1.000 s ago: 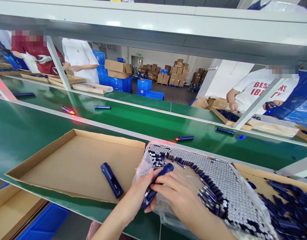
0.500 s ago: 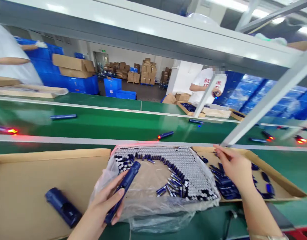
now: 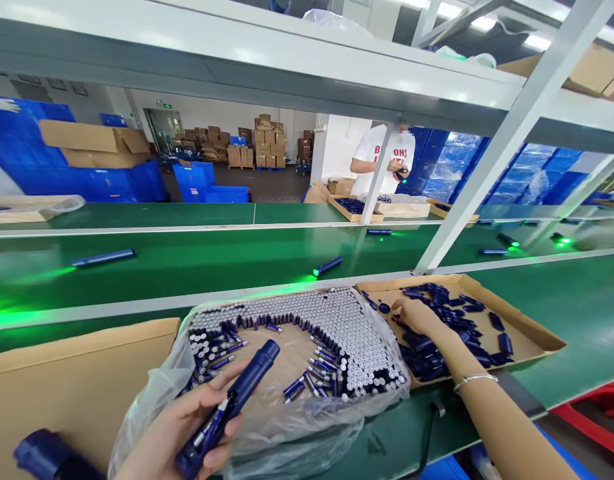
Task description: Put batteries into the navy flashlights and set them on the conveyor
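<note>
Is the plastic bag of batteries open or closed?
Open: the plastic bag is spread back around its edges, and the batteries lie uncovered on top.

Bright indoor light from ceiling lights (image 3: 487,24), sheen along the white overhead beam (image 3: 237,57), green glow reflecting off the conveyor belt (image 3: 211,277), glare on the clear plastic bag (image 3: 307,433), wide-angle bending toward the edges

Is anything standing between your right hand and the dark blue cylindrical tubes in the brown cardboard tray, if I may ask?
Nothing visible does. The right hand is over the brown cardboard tray, its fingertips at the dark blue cylindrical tubes. The clear plastic bag lies beside the tray, not between them.
</note>
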`<state>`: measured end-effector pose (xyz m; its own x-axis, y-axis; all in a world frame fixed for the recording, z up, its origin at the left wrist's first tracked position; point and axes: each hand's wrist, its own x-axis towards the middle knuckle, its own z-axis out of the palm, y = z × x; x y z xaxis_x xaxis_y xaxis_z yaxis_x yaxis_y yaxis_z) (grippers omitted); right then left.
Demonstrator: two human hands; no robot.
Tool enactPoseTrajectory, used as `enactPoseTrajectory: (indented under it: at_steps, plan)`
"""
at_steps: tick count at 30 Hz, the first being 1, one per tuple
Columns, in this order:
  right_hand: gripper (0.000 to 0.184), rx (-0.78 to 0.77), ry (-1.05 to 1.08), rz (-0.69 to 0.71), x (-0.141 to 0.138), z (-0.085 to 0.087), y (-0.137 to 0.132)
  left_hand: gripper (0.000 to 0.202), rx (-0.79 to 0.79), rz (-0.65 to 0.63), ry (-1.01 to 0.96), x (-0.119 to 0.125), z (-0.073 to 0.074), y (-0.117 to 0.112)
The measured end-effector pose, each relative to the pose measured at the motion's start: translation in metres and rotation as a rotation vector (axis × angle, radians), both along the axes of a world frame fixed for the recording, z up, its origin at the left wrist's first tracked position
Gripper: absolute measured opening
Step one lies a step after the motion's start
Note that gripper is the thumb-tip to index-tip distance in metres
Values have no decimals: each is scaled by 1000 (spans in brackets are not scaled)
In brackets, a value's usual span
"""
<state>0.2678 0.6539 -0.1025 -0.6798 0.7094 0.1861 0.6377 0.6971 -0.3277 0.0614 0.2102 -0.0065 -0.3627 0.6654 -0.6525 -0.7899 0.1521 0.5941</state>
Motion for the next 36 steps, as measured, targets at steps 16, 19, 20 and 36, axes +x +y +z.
enactPoseTrajectory:
  at_steps: [16, 19, 20, 36]
  plan:
    - [43, -256, 872, -87, -38, 88, -162, 58, 170, 102, 364, 18, -11, 3]
    - [27, -397, 913, 235, -75, 95, -245, 60, 311, 227, 362, 26, -19, 8]
    - [21, -448, 903, 329, -85, 96, -269, 61, 352, 273, 364, 28, -20, 9]
    - [10, -554, 819, 609, -123, 85, -371, 52, 375, 496, 467, 25, -20, -16]
